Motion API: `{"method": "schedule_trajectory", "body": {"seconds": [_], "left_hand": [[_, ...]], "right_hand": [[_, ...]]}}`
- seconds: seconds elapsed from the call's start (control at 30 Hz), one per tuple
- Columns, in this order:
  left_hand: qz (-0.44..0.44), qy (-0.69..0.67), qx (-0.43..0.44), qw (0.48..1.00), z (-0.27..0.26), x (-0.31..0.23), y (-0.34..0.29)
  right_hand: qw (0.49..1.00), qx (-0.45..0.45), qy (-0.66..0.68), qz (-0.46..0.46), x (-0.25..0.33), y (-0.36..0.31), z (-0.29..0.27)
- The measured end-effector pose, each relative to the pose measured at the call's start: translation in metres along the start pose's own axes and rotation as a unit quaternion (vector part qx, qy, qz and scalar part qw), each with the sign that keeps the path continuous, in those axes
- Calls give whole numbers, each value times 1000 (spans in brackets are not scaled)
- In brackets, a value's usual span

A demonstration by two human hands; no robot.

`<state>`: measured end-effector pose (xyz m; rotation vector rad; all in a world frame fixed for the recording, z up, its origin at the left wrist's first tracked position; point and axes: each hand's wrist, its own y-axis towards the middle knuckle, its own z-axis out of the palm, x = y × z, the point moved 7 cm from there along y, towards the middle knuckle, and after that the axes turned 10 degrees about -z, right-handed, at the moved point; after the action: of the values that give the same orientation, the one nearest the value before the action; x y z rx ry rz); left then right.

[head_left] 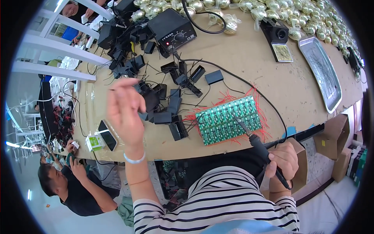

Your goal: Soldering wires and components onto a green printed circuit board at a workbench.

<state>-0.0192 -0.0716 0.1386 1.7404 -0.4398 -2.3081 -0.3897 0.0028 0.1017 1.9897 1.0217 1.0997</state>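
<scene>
My right hand [283, 160] is closed around the dark handle of a soldering iron [260, 147]. The iron's metal tip reaches over a panel of green circuit boards [218, 124], though I cannot tell whether it touches. Thin red wires stick out around the panel's edges, and black wires lie over its left side. My left hand [126, 111], a pale bangle at its wrist, is raised left of the panel, fingers loosely bent and apart, slightly blurred. I make out nothing held in it. Small black plastic cases [178, 128] with black wires lie just right of that hand.
A black soldering station [171, 31] stands at the back, its cable curving right. An iron stand with a sponge [281, 52], a metal tray [323, 78] and many gold ornaments [311, 19] lie beyond. A phone [108, 135] and green packet [94, 142] lie left. A co-worker [74, 183] sits left.
</scene>
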Motion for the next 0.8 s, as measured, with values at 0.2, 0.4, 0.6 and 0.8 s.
{"method": "schedule_trajectory", "body": {"seconds": [0.2,0.4,0.6,0.8], "left_hand": [[-132,556,135,809,90,53,-20],[-117,546,134,818,83,80,-31],[-137,507,98,845,81,89,-27],[-114,518,98,842,83,90,-23]], "right_hand": [[998,20,57,16,-10,2,12],[996,37,82,23,-17,5,25],[995,38,93,22,-21,10,40],[994,53,98,21,-22,13,46]]}}
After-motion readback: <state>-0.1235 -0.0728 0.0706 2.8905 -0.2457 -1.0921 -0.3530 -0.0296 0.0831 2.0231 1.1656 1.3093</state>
